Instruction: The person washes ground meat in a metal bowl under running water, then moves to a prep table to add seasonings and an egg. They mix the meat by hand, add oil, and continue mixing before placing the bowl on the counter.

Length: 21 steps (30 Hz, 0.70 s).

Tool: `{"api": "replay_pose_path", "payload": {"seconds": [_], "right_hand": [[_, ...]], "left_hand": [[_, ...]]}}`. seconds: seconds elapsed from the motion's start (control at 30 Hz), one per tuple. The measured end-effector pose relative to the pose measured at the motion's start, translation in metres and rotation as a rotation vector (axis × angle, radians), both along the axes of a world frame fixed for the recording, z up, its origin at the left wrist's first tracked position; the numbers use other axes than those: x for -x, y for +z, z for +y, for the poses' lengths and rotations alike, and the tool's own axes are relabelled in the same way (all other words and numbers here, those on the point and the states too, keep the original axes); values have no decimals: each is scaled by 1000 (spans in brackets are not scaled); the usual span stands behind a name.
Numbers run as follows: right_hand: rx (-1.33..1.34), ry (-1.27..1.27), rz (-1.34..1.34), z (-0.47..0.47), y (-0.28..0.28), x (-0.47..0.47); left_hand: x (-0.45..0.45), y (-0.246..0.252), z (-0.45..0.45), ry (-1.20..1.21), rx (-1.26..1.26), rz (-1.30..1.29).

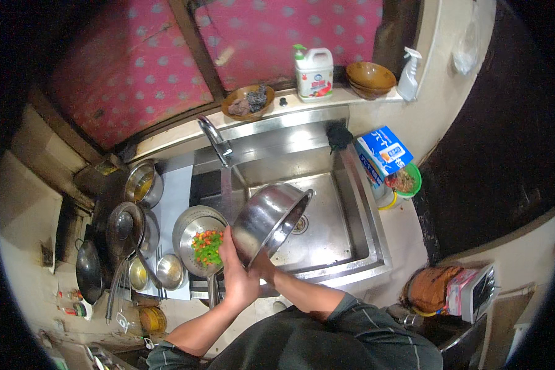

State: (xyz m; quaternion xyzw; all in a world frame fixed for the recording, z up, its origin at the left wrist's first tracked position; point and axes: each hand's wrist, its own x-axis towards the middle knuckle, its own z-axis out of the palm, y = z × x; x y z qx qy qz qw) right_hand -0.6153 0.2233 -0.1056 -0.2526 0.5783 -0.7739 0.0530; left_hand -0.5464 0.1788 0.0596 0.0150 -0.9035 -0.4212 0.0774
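A stainless steel bowl (266, 212) is tilted on its side over the left part of the sink basin (323, 194), its mouth facing right. My left hand (239, 275) grips the bowl's near left side, thumb up along its outer wall. My right hand (262, 267) holds the lower rim, its fingers largely hidden by the bowl. Just left of my left hand sits a metal strainer pan (189, 259) with a handle, holding diced green and orange vegetables (207, 247). The bowl's inside is mostly turned from view.
A faucet (215, 141) rises behind the sink. Left are a small metal bowl (169, 272), a deep bowl with yellowish liquid (143, 185), ladles (126, 229) and a wok (90, 270). Right are a blue box (385, 149) and a green-rimmed scrap bucket (414, 182). A soap jug (314, 76) stands on the sill.
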Motion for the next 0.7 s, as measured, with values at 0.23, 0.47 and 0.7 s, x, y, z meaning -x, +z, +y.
{"api": "replay_pose_path", "payload": {"seconds": [0.23,0.47,0.7], "right_hand": [[487,191,-451,8,2,-15],[776,264,-516,26,10,-16],[-224,-295,-319,31,1,30]], "left_hand": [[12,16,26,-86,124,-5],[21,7,37,-127,200,-15],[37,-53,8,348,-867,-338]]}}
